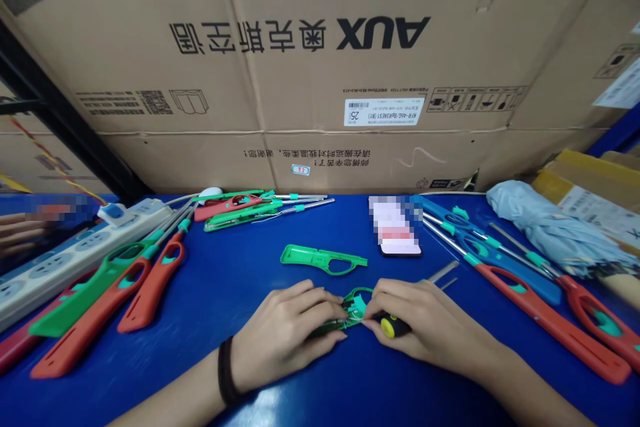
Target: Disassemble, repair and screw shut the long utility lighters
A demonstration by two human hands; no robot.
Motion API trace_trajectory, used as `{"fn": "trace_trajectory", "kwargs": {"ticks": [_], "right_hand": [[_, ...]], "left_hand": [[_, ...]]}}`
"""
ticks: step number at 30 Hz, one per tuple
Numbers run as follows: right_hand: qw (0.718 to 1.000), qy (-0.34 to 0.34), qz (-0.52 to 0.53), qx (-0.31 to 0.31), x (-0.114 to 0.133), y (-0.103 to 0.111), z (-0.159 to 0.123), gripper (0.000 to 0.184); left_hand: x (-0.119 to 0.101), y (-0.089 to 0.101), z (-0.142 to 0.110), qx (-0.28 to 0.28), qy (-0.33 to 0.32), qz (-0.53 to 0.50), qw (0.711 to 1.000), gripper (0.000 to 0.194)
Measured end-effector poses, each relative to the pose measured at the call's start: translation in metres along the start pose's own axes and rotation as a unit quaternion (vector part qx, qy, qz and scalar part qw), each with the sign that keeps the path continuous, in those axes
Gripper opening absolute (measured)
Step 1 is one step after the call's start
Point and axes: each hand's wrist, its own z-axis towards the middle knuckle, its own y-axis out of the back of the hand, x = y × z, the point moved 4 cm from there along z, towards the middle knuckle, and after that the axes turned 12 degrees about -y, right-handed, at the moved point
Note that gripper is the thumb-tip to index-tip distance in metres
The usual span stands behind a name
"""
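Note:
My left hand (295, 323), a dark band at its wrist, is closed around the handle end of an opened green lighter (357, 293). A turquoise trigger (357, 307) and thin wire show inside its shell. My right hand (417, 313) is closed, its thumb and index fingertip pinched at the lighter's inner parts beside the trigger. A screwdriver (395, 325) with a black and yellow handle is tucked under its fingers. Metal rods (445, 272) stick out beyond that hand; which belongs to what is partly hidden. A separate green half shell (325, 259) lies just beyond both hands.
Red and green lighters (100, 307) lie at left beside a white power strip (85, 257). More lighters (245, 207) lie at the back, others (545, 320) at right. A phone (395, 227), folded umbrella (545, 227) and large carton (300, 80) stand beyond. Another person's hand (23, 233) is far left.

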Motion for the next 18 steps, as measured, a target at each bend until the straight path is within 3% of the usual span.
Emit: {"fn": "trace_trajectory", "kwargs": {"ticks": [11,14,18], "right_hand": [[1.0,0.003,0.0,0.014,-0.001,-0.001,-0.004,0.016],[0.999,-0.007,0.018,-0.03,-0.006,0.011,-0.003,0.012],[0.989,-0.047,0.023,-0.138,-0.025,0.039,-0.005,0.009]], "left_hand": [[-0.001,-0.004,-0.001,0.003,0.01,-0.015,1.0,0.013],[-0.001,-0.004,-0.001,0.002,0.012,-0.019,1.0,0.014],[-0.001,-0.002,0.0,-0.003,0.011,-0.03,0.999,0.013]]}}
